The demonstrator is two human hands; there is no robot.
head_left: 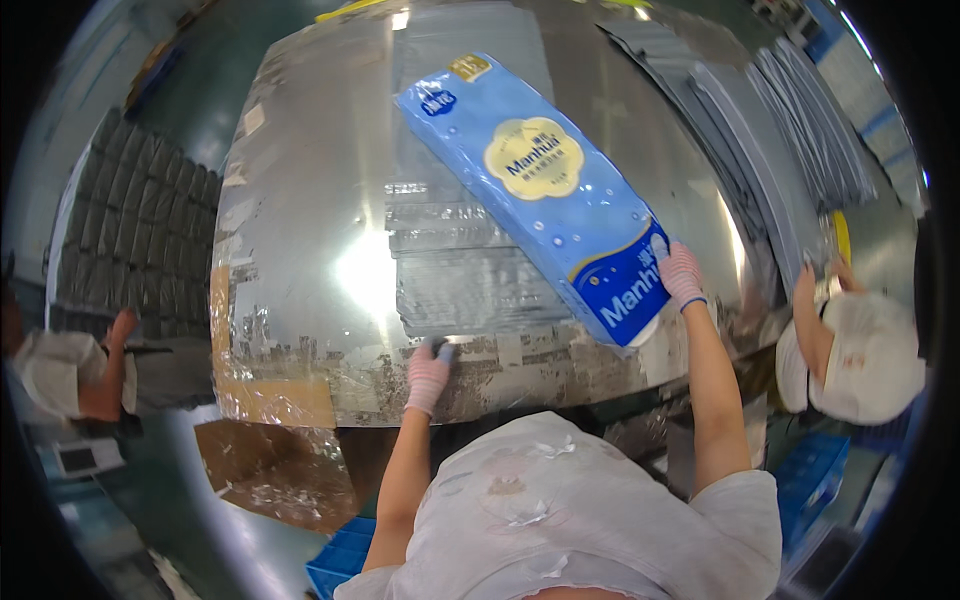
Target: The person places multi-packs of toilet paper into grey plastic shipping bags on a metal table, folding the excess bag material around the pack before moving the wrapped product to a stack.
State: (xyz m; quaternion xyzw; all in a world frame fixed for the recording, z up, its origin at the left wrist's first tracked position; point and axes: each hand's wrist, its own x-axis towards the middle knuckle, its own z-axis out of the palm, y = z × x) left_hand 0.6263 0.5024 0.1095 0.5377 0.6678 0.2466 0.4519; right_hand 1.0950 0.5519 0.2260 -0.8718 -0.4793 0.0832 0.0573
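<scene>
A long blue plastic package (480, 165) with a cream label and a dark blue end lies slantwise over the metal tabletop (310, 170). My right hand (682, 277), in a pink-and-white striped glove with grey fingertips, grips its near right corner. Beneath the package, a band of grey plastic sheets (450, 290) runs away from me down the middle of the table. My left hand (428, 378), gloved the same way, is at the table's near edge, just below the sheets and apart from the package. Its fingers are curled; whatever may be in them is hidden.
Folded grey plastic (740, 150) is piled along the table's right side. Grey bundles (140, 210) are stacked at left. A cardboard box (270, 470) and a blue crate (340, 555) sit below the near edge. Co-workers (850, 350) (75, 370) stand on either side.
</scene>
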